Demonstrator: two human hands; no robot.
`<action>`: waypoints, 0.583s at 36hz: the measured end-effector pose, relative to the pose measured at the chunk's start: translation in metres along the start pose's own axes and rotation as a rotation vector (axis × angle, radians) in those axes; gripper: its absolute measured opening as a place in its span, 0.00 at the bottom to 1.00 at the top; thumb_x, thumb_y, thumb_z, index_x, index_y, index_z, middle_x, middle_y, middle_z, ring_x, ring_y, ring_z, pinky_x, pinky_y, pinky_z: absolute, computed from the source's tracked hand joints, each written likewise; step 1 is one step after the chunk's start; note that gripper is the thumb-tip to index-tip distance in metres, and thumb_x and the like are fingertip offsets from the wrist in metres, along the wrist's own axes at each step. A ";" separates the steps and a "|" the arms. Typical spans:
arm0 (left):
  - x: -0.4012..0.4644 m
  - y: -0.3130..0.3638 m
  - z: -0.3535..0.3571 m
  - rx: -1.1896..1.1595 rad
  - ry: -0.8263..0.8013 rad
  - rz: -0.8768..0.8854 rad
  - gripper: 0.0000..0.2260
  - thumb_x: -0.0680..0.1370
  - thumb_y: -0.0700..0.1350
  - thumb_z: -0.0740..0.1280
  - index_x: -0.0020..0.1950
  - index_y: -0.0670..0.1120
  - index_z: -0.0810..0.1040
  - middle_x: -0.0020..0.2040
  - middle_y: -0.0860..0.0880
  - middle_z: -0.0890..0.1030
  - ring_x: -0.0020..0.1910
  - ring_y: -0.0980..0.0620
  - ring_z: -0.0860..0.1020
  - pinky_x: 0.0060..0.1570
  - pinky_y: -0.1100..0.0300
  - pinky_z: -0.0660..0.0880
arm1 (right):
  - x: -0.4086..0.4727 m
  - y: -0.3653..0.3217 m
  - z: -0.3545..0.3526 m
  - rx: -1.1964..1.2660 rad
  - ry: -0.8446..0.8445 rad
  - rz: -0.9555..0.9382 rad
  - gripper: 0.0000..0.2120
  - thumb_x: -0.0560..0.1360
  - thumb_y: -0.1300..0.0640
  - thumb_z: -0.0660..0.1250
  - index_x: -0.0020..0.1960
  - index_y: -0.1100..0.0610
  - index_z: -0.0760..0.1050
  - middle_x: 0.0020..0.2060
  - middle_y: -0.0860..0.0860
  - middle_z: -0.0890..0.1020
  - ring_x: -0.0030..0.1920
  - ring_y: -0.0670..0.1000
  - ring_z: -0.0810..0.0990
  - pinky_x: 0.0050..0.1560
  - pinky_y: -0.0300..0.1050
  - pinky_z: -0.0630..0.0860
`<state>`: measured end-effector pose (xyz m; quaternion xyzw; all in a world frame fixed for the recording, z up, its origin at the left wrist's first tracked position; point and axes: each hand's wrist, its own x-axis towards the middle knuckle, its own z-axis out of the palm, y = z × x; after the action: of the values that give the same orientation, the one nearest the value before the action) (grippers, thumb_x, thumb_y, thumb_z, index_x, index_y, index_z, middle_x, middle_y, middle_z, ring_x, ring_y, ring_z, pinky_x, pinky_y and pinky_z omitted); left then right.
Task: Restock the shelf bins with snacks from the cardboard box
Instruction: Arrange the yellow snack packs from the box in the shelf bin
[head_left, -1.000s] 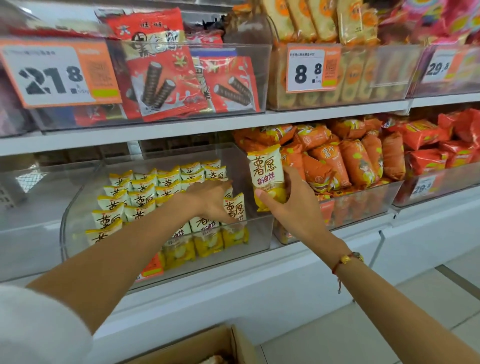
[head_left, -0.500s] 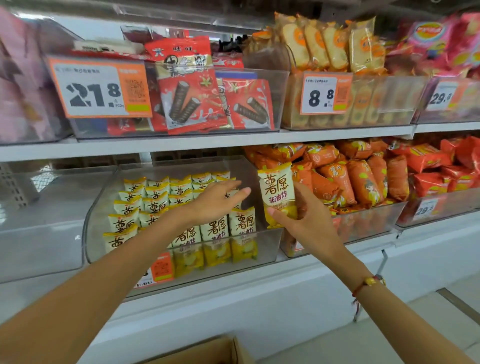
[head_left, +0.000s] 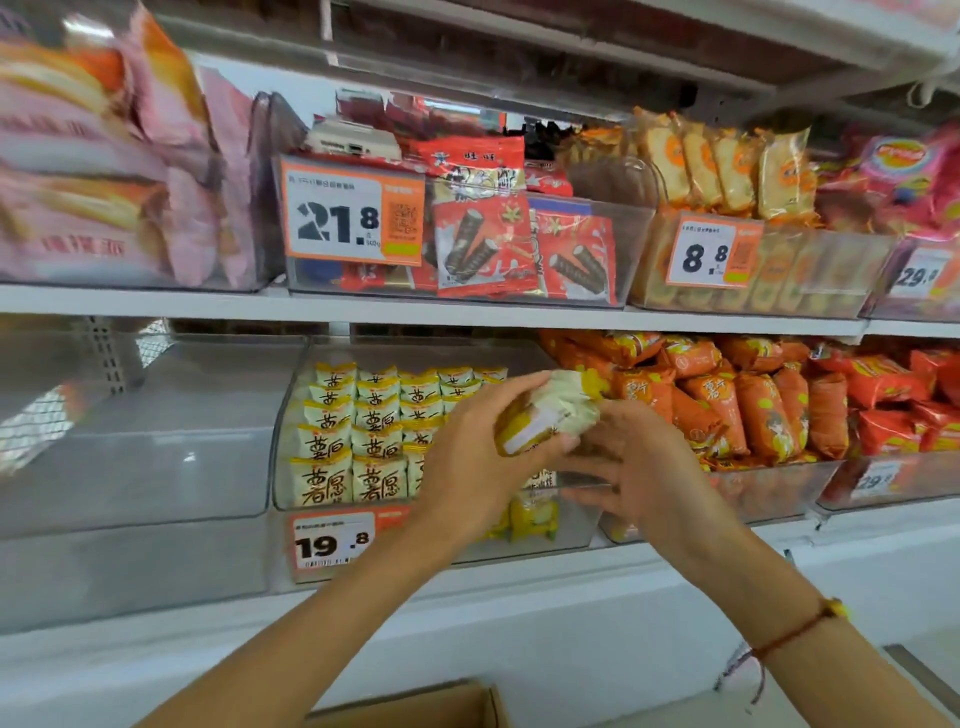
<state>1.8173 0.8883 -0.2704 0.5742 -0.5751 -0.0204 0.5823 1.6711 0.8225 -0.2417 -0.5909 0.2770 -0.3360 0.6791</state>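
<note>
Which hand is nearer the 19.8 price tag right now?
Left. The left hand is just right of and above the 19.8 price tag; the right hand is farther right.

there's open room in the right front part of the clear bin (head_left: 291, 395) beside the rows of yellow packs (head_left: 363, 441), though the upper shelf (head_left: 415, 310) hangs close overhead and the heap of orange packs (head_left: 737, 405) crowds the right wall.

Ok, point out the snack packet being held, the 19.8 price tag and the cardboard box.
snack packet (head_left: 550, 415), head view, its pale middle
19.8 price tag (head_left: 332, 544), head view, the printed numbers
cardboard box (head_left: 441, 704), head view, its top flap
</note>
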 end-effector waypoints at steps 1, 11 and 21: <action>0.002 -0.001 0.000 0.052 0.019 0.031 0.25 0.69 0.58 0.74 0.65 0.61 0.74 0.59 0.62 0.77 0.60 0.61 0.73 0.57 0.57 0.74 | 0.001 -0.002 0.000 -0.002 0.000 0.007 0.13 0.78 0.48 0.59 0.54 0.53 0.79 0.45 0.52 0.85 0.42 0.52 0.85 0.32 0.44 0.79; 0.028 -0.044 -0.008 0.490 -0.145 0.329 0.32 0.73 0.61 0.69 0.74 0.53 0.66 0.69 0.56 0.71 0.68 0.57 0.63 0.68 0.60 0.59 | 0.031 0.011 -0.004 -0.396 0.321 -0.283 0.12 0.75 0.55 0.69 0.56 0.59 0.76 0.49 0.52 0.83 0.48 0.48 0.83 0.40 0.37 0.81; 0.060 -0.095 0.000 0.754 -0.720 -0.027 0.37 0.72 0.73 0.56 0.77 0.59 0.53 0.78 0.52 0.56 0.76 0.48 0.55 0.73 0.50 0.52 | 0.097 0.026 -0.018 -1.422 0.431 -0.677 0.20 0.76 0.51 0.68 0.65 0.52 0.68 0.52 0.54 0.79 0.48 0.58 0.79 0.41 0.51 0.75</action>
<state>1.8976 0.8148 -0.2973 0.7081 -0.6987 -0.0156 0.1002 1.7212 0.7372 -0.2683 -0.8548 0.3548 -0.3732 -0.0647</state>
